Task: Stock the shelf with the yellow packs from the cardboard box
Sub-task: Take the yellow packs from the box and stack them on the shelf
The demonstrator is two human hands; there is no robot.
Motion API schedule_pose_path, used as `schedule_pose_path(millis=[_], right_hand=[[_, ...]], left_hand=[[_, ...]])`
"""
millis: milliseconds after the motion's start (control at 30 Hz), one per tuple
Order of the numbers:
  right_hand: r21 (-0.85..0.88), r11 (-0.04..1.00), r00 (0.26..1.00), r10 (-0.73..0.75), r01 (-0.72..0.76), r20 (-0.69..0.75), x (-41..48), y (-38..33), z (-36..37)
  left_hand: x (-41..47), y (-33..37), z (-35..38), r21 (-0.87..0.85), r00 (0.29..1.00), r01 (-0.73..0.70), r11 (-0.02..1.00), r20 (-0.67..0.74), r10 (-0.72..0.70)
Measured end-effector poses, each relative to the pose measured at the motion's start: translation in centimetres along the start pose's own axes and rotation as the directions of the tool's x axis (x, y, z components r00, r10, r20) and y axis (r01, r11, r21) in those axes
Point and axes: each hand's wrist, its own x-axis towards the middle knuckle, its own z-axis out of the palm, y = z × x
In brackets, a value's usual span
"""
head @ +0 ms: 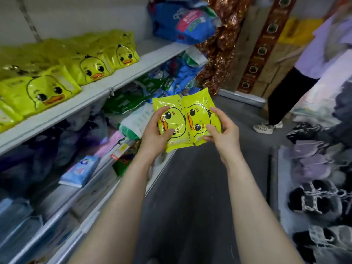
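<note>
Shop aisle, grey floor (192,187). Your left hand (154,135) and right hand (223,134) each grip one of two yellow packs (192,113), held side by side. Stocked shelf (93,95) sits up-left of both hands.

The light is bright and even, and it seems to come from above. The two yellow packs (185,121) in the middle are the sharpest thing, and their wrap has small white shiny spots. The left hand (154,134) and right hand (222,132) that hold them are clear too. The duck packs (51,92) on the shelf (133,73) shine with glare and look a bit soft. Under the shelf it is darker and smeary. The shoes (314,199) on the right are blurry, and so is the person (289,92) standing there. The shelf lines bend near the edges.
</note>
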Motion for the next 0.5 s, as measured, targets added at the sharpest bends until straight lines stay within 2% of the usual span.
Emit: schedule_pose_path(millis=[300, 500], right_hand=[[0.012, 1.000, 1.000, -0.020, 0.020, -0.001, 12.3, 2.7, -0.7], [0.061, 0.996, 0.994, -0.063, 0.058, 0.091, 22.4, 4.0, -2.0]], left_hand=[[11.3, -2.0, 4.2, -0.031, 1.000, 0.006, 0.999, 0.019, -0.006], [18.7, -1.9, 8.0, 0.048, 0.995, -0.059, 0.997, -0.074, 0.062]])
